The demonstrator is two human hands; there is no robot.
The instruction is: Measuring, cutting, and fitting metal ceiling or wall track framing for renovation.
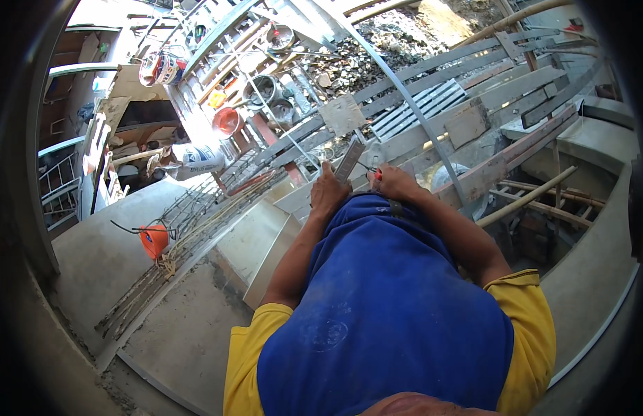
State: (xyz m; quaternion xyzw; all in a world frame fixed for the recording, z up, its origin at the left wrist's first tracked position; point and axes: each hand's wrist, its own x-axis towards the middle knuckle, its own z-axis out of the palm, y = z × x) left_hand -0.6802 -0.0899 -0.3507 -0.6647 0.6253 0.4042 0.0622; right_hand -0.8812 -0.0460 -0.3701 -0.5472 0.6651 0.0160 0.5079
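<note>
In front of my waist, my left hand (328, 194) is closed round the lower end of a narrow flat rectangular piece (348, 161), brownish with pale edges. The piece stands tilted up and away to the right. My right hand (398, 185) is just beside it, its fingers wrapped round a small red-handled tool (377, 176). A thin dark shaft points from the tool toward the flat piece; whether they touch I cannot tell. The tool's exact kind is too small to make out.
Wooden planks (501, 142) and a slanting metal bar (411, 104) lie ahead. At right is an opening with bamboo poles (529, 197). Left are steel rods (190, 215), an orange container (154, 240) and a white sack (197, 159). Buckets (227, 122) stand farther off.
</note>
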